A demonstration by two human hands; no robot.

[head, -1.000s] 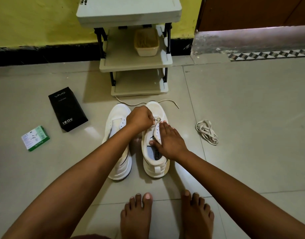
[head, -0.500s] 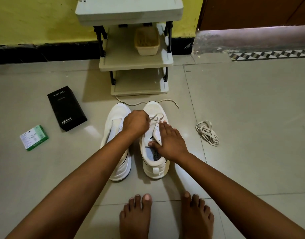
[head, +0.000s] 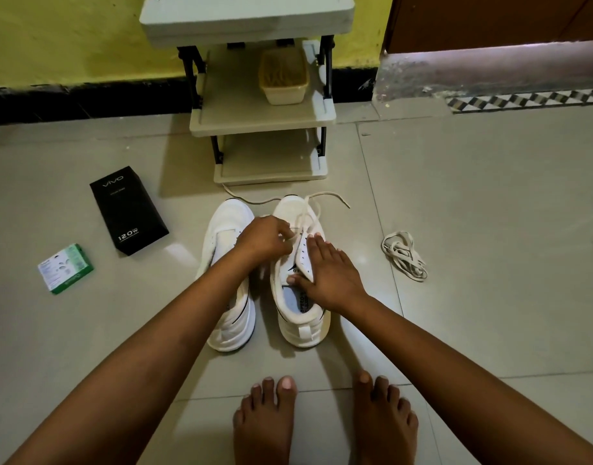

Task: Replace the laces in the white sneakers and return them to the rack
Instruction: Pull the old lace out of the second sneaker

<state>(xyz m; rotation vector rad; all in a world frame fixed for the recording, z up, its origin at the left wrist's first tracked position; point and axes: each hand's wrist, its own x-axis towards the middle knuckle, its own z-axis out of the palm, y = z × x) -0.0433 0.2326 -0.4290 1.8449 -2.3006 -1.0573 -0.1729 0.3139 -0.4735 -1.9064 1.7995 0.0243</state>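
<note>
Two white sneakers stand side by side on the tiled floor, toes toward the rack (head: 261, 115). The left sneaker (head: 228, 297) has no lace showing. On the right sneaker (head: 301, 317), a cream lace (head: 308, 209) runs loosely over the toe, its ends trailing on the floor. My left hand (head: 264, 238) pinches that lace near the eyelets. My right hand (head: 328, 273) lies flat along the right sneaker's side, thumb at the tongue, holding it down. A second lace (head: 404, 255) lies bundled on the floor to the right.
The grey plastic rack stands against the yellow wall, a beige brush box (head: 283, 77) on its middle shelf. A black phone box (head: 129, 209) and a small green box (head: 65, 268) lie on the floor at left. My bare feet (head: 325, 421) are just behind the sneakers.
My left hand has drawn left and slightly down, pulling the lace through so a loop now lies over the toe. My right hand has stayed on the sneaker.
</note>
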